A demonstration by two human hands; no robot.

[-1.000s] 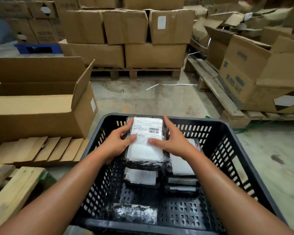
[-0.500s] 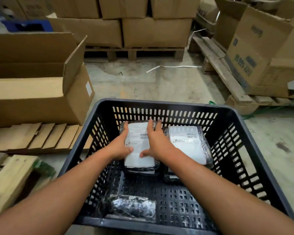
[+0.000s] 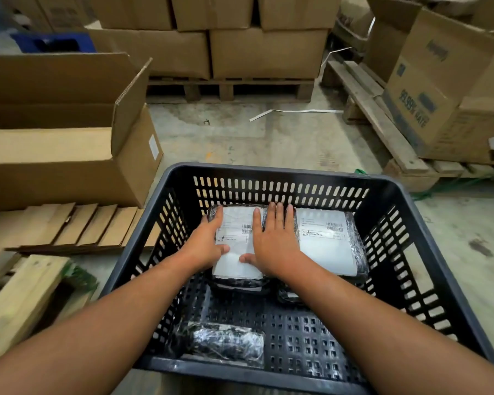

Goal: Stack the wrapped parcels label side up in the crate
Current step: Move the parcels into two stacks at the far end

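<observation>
Your left hand (image 3: 208, 246) and right hand (image 3: 274, 243) both lie flat on the parcel (image 3: 236, 246) at the far left of the crate (image 3: 268, 172), its white label facing up with the barcode showing between your hands. Your fingers (image 3: 278, 216) are spread and pressing rather than curled around anything; neither hand is gripping, and the thumbs meet near the parcel's near edge. This parcel sits on top of at least one other wrapped package, whose dark edge shows just beneath it, and close against the crate's far wall. Just beside it on the right lies a second parcel (image 3: 328, 243), also label up, on its own small stack. A third parcel (image 3: 226, 343) lies loose on the crate floor near the front wall, well apart from the stacks; it shows only crinkled black wrap, so its label looks to be facing down or hidden. You appear to be at the settling step, squaring the placed parcel on its pile. Next, lift both hands clear without dragging the top parcel, since the slick wrap could let it slide off. Then reach for the loose one at the front, turn it over to find the label, and set it on the lower stack. More cartons (image 3: 268, 52) stand on the floor beyond, but whether they hold further parcels cannot be told.
</observation>
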